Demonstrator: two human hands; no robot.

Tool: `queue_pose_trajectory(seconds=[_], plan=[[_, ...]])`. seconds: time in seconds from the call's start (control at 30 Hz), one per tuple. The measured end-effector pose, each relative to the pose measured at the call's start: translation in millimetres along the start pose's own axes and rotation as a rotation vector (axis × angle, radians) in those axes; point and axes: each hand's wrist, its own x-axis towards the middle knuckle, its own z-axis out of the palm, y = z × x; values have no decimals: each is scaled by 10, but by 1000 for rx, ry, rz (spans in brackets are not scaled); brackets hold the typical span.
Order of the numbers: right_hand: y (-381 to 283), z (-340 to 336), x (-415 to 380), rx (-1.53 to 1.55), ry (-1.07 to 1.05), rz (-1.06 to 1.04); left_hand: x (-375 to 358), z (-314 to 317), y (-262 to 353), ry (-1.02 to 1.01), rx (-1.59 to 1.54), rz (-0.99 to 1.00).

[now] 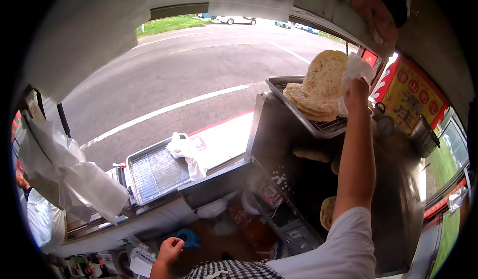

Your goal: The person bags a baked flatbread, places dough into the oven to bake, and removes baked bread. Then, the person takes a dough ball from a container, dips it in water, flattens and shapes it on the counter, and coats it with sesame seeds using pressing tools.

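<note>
My right hand (356, 93) reaches out over a metal tray with a wire rack (314, 129). Gripped in it through a thin clear plastic bag (359, 69) is a round flatbread (324, 72), tilted up on its edge. More flatbreads (311, 104) lie stacked on the rack just below, touching the raised one. My fingers are partly hidden by the bag. Low in the view, my left hand (171, 250) hangs beside a blue round object (188, 237), its fingers curled in and nothing visible in them.
Below my right arm is a dark round griddle (308, 184) with several breads, one a flatbread (327, 212). A second racked tray (159, 174) holds a white cloth (186, 154). Plastic bags (69, 164) hang left; a metal pot (423, 137) stands right. Another person (40, 214) is at far left.
</note>
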Motion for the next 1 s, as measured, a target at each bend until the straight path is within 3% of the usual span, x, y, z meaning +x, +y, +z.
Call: queue_pose_trajectory(seconds=[0.13,0.2,0.23,0.3,0.47,0.53,0.67,0.73,0.77,0.83,0.9,1.0], plan=[[-1554,833,-1428,204,148,283,52,-123,430,28,-39,193],[-1758,981,-1859,327,40,227,28,-202,743,48,-57,286],[-1658,870,-2003,406,-146,223,18,-246,910,50,-82,351],[-1721,944,-2409,140,-358,38,-58,-366,1295,89,-80,470],[-1895,1668,-3530,447,-647,204,-318,-633,2162,177,-191,627],[-2000,1981,-4023,651,-732,316,-430,-725,2418,118,-256,748],[-2128,2527,-4699,783,-892,531,-431,-825,2509,-306,-467,870],[-2190,2765,-4922,778,-956,624,-609,-844,2475,-524,-511,742],[-2217,2880,-5034,763,-986,667,-440,-883,2205,-505,-335,1064],[-2292,3099,-5245,734,-1038,754,-426,-1047,1759,-606,-297,1105],[-2304,3265,-5465,694,-1084,835,-707,-1272,1551,-845,-651,571],[-2233,3499,-5846,602,-1178,908,-1230,-1924,1176,-149,-625,577]])
